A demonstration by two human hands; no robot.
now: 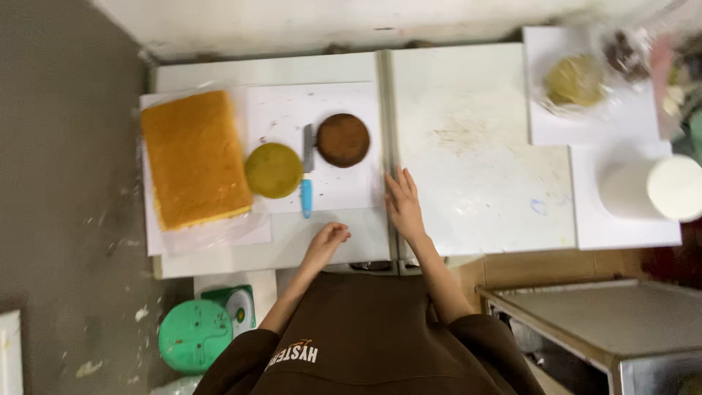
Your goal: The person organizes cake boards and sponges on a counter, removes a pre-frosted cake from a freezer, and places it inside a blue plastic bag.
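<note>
Beyond loosely curled left hand (327,240): blue-handled knife (307,175); right hand (403,205) flat, fingers spread, empty, just right of it.

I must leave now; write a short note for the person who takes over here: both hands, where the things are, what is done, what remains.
Left hand: empty, fingers curled, on the white board's near edge.
Right hand: empty, flat on the seam between the white boards.
Rectangular yellow sponge sheet lies left; round green cake layer and round brown cake layer lie apart on white paper, the blue-handled knife between them.
Done: layers set out. Left: nothing is stacked yet.
</note>
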